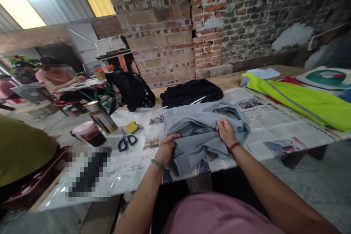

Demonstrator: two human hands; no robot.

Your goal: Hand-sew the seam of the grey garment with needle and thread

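A crumpled grey-blue garment [197, 128] lies in front of me at the table's near edge, part of it hanging over. My left hand [166, 150] grips its left side, the fingers partly tucked into the cloth. Farther right, my right hand [226, 131] pinches a fold of the same garment with its fingers curled. What kind of garment it is, I cannot tell. Just behind it sits a heap of black clothing [192, 93] with white stripes. To the left are scissors [127, 142] with dark blue handles, beside a small yellow item [132, 127].
Newspaper [255, 117] under clear plastic covers the table. A steel tumbler [101, 116], a lidded cup of dark drink [90, 133] and a black backpack [130, 89] stand left. On the right lie a neon vest [287, 98] and an iron [327, 77]. Another person [56, 80] sits far left.
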